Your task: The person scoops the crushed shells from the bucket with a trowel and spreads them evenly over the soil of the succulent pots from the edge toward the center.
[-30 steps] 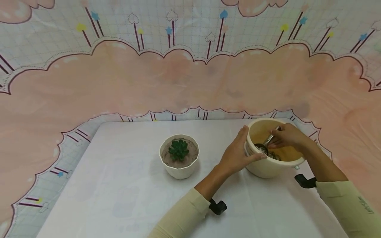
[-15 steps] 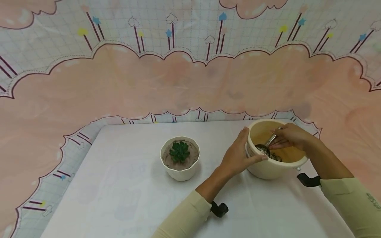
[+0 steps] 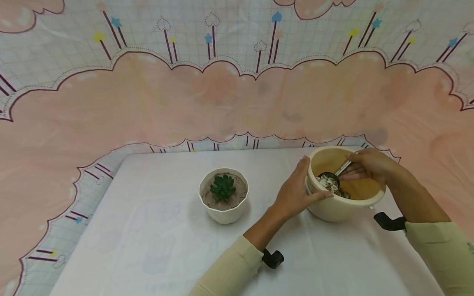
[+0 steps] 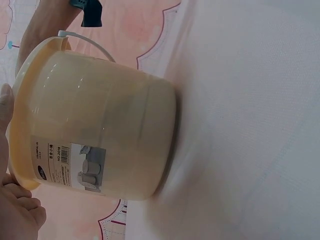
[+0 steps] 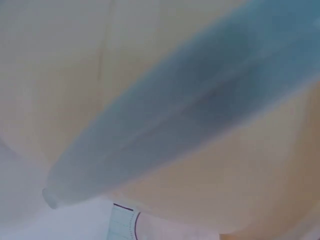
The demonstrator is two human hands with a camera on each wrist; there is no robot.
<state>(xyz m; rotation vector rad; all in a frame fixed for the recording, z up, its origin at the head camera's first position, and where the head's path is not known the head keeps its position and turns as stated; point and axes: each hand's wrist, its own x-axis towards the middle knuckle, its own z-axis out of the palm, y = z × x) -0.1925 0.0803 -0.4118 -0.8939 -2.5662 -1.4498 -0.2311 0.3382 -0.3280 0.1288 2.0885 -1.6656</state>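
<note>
A cream plastic bucket [image 3: 326,211] stands at the right of the table, labelled on its side in the left wrist view. My left hand [image 3: 292,193] grips its left rim, thumb along the near edge. Inside the mouth, my right hand [image 3: 370,164] holds a metal ladle [image 3: 343,167] by its handle, the ladle leaning down to the left. Pale, stone-like bits [image 3: 328,181] fill its bowl, and more speckled bits lie below in the bucket. Across the right wrist view runs the bucket's blurred blue-grey carrying handle [image 5: 170,120]; the right fingers are out of that view.
To the left of the bucket a white faceted pot [image 3: 224,216] holds a green succulent [image 3: 222,188] set in grey-brown fill. A white cloth covers the table [image 3: 148,230]. Behind hangs a pink patterned backdrop [image 3: 222,102].
The ladle has come up a little, and its bowl now shows heaped pale bits. My right hand and forearm have shifted slightly right and up; my left hand stays on the rim.
</note>
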